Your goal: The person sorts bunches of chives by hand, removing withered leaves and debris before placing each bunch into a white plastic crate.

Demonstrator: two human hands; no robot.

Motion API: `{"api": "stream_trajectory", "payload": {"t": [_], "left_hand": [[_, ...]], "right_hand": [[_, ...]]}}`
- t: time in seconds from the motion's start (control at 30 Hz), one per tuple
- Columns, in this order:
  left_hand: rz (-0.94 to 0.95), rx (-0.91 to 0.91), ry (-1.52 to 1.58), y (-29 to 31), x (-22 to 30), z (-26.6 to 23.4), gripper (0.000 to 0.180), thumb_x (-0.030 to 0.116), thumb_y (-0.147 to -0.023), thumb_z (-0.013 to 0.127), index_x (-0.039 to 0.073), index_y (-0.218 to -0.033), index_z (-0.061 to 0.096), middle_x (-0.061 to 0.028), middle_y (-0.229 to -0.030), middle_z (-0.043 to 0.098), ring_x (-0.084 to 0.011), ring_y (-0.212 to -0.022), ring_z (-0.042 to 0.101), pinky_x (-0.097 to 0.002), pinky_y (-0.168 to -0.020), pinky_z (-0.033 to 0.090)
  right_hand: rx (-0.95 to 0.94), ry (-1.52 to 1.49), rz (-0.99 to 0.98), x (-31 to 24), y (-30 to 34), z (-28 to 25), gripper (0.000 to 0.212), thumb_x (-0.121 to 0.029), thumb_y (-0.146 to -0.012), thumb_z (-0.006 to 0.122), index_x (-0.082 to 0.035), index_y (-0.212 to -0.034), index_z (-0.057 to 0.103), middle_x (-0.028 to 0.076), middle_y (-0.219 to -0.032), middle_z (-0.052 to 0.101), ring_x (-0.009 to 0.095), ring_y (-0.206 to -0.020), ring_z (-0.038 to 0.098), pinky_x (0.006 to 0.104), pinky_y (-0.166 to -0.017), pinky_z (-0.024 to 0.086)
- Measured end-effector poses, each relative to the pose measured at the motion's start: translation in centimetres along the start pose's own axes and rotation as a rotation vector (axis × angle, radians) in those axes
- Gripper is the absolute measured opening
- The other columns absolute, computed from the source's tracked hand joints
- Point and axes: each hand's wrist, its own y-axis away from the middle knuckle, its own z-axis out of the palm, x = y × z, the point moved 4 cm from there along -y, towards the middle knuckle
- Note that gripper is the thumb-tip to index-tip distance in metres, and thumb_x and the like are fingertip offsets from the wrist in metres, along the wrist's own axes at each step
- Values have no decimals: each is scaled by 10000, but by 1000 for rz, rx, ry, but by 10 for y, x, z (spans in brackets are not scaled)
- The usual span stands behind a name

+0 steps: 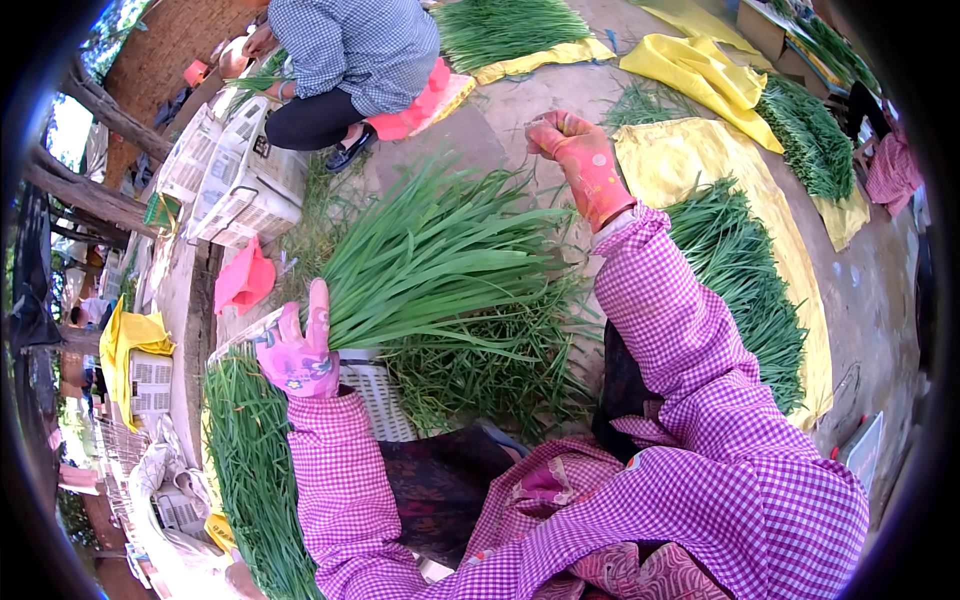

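A large bunch of long flat green leaves, like garlic chives, fans out to the right from my left hand. That hand, in a pink flowered glove, grips the bunch at its base, one finger pointing up along it. My right hand, in an orange-pink glove, is raised away to the right of the leaf tips. Its fingers are pinched together; whatever they may hold is too small to make out. Under the bunch lies a heap of loose, tangled green trimmings, beside a white slatted crate partly hidden by my left sleeve.
Chives lie in rows on yellow sheeting at right, and more chives lie at left. A co-worker sits low at the far left, near white plastic crates. A pink piece of plastic lies on the ground.
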Motion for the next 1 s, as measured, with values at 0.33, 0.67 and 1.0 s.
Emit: {"api": "stream_trajectory", "payload": {"t": [0.33,0.67,1.0], "left_hand": [[53,-25,-10,2,7,3,565,76,-685,611,285,-1209,609,-51,-874,579,-241,-734,596,-392,-631,466],[-11,-135,35,1,4,3,734,40,-649,620,294,-1327,496,-45,-884,571,-223,-736,584,-396,-650,442],[-565,-775,281,9,16,32,903,30,-603,746,200,-1405,365,-102,-1089,579,-272,-972,603,-351,-827,484]], "right_hand": [[-444,258,240,6,29,35,216,-146,-860,667,-1,-1020,653,37,-896,666,102,-826,600,243,-761,478],[63,-150,127,8,0,-5,237,-171,-823,676,11,-973,660,34,-840,660,110,-756,588,232,-719,453],[-148,894,-1018,-73,108,85,679,-423,-728,699,-160,-1314,481,85,-1354,461,272,-1268,415,488,-1039,322]]}}
